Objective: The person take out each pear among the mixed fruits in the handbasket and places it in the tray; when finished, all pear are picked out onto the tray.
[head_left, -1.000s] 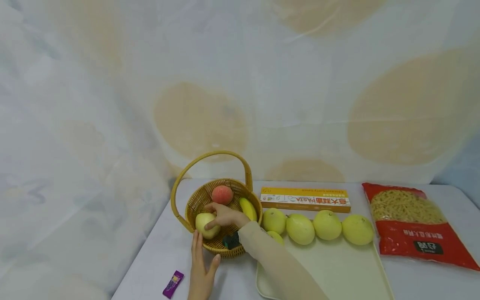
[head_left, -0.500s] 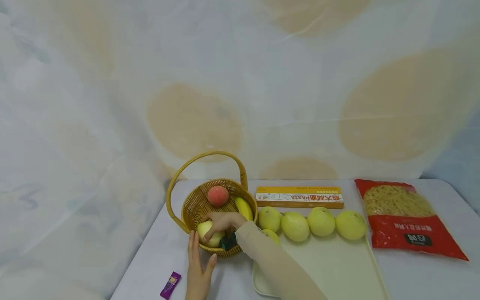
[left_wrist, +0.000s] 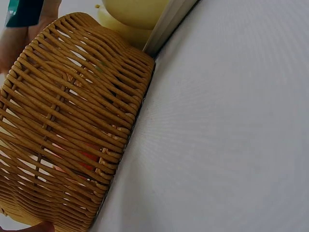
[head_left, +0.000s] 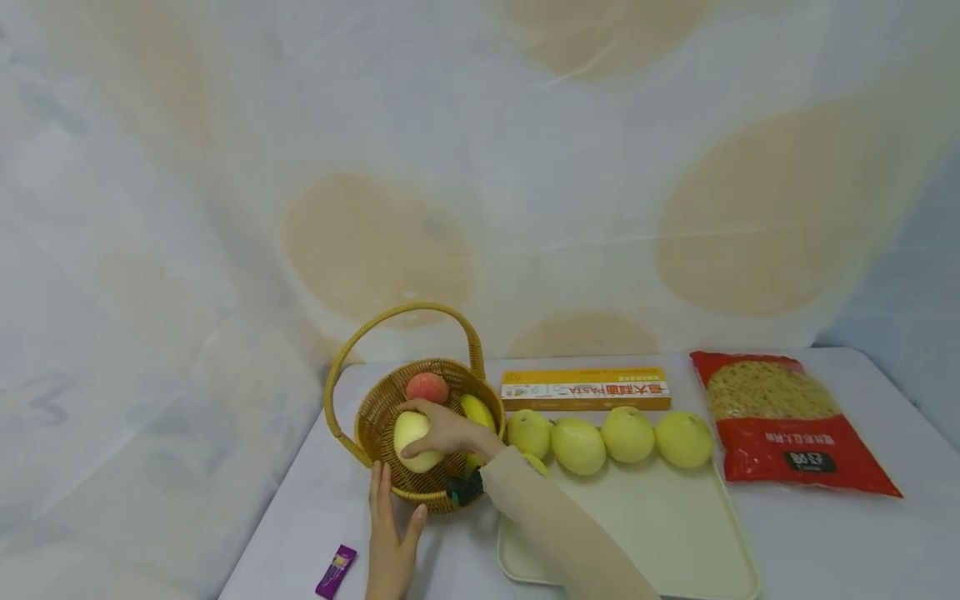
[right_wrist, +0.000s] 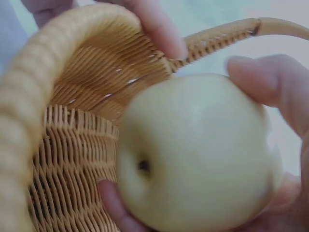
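Note:
My right hand (head_left: 448,432) reaches into the wicker basket (head_left: 360,429) and grips a pale yellow apple (head_left: 408,430), thumb on one side and fingertips round the other. Up close in the right wrist view, the dimpled end of the apple (right_wrist: 203,150) faces the basket's inner wall. My left hand (head_left: 390,542) touches the basket's near left side, its fingers straight and thumb spread. A reddish peach (head_left: 427,387) and a banana (head_left: 476,412) lie inside the basket. Much of the left wrist view is woven basket wall (left_wrist: 82,111).
Right of the basket, a cream tray (head_left: 660,525) bears several round yellow-green fruits (head_left: 628,434) along its far side. Behind it lies a pasta box (head_left: 585,390), and farther right a red pasta bag (head_left: 802,446). A purple packet (head_left: 336,571) lies at the front left. The basket handle (head_left: 405,307) stands upright.
My right hand and the apple shifted toward the basket's near rim, then came up and away from it. The left hand stays at the basket. The head view has turned slightly right.

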A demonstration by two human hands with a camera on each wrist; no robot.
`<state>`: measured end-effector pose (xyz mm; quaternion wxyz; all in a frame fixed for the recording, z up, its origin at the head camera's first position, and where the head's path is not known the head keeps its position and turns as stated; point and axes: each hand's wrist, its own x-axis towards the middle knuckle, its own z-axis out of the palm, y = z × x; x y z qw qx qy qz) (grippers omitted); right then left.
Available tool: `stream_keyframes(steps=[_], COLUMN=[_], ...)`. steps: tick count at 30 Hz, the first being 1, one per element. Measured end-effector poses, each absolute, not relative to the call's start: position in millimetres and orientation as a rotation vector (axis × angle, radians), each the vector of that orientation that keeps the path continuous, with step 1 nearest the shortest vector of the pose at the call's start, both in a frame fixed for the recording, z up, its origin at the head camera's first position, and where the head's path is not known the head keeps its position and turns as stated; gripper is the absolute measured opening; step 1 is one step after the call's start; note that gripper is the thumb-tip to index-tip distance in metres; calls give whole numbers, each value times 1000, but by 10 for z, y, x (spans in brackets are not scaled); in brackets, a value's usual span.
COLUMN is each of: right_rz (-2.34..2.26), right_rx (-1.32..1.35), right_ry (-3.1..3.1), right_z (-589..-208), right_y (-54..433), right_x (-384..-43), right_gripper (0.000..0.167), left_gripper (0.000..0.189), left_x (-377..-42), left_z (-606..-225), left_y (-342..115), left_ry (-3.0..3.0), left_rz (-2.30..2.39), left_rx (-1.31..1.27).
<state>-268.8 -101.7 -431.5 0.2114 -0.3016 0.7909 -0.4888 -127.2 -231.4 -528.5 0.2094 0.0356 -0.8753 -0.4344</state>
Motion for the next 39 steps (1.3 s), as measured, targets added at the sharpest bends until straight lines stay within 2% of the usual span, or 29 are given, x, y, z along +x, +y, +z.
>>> stream_keyframes(steps=[9, 23, 32, 39], right_rz=[-1606, -1854, -1944, -2041], right_rx=[-792, -791, -846, -781], right_ry=[2178, 2152, 2167, 2170], right_z=[-4231, -4082, -4129, -4139], right_y=[-625, -147, 73, 259], right_x=[-2685, -2555, -2498, -2431], right_gripper=[73, 69, 63, 60], left_gripper=[82, 83, 84, 83], left_x=[-1271, -1268, -1262, -1270], left_z=[-5257, -5206, -5197, -5220], left_y=[-2312, -2317, -2314, -2332], left_ry=[-2460, -2477, -2471, -2454], left_rz=[-1203, -1258, -1291, -1291], left_rx=[106, 141, 128, 114])
